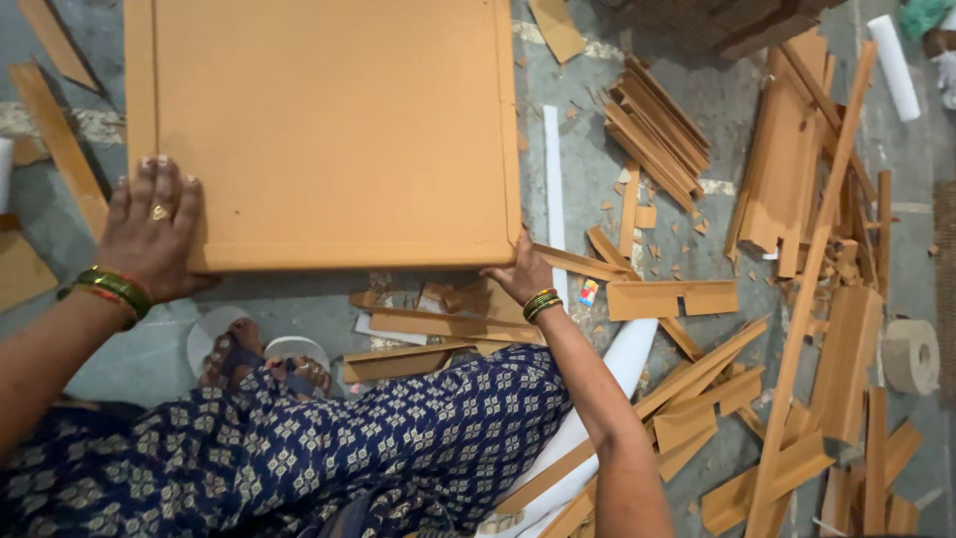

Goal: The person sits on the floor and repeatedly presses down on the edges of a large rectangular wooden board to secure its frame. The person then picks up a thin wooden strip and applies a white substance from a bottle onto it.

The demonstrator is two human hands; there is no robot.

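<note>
A large flat brown cardboard panel [329, 130] lies on the grey floor in front of me. My left hand [149, 234], with a ring and green bangles, rests flat on its near left corner, fingers spread over the top face. My right hand [520, 271] grips the panel's near right corner from underneath, fingers curled around the edge. My lap in dark blue patterned cloth [329, 448] fills the lower middle of the view.
Cardboard strips and offcuts [697, 399] litter the floor to the right, with a stacked bundle [657, 125] farther back. A long thin strip [812, 289] runs diagonally. A tape roll [911, 356] sits at the right, a white tube [893, 65] at top right.
</note>
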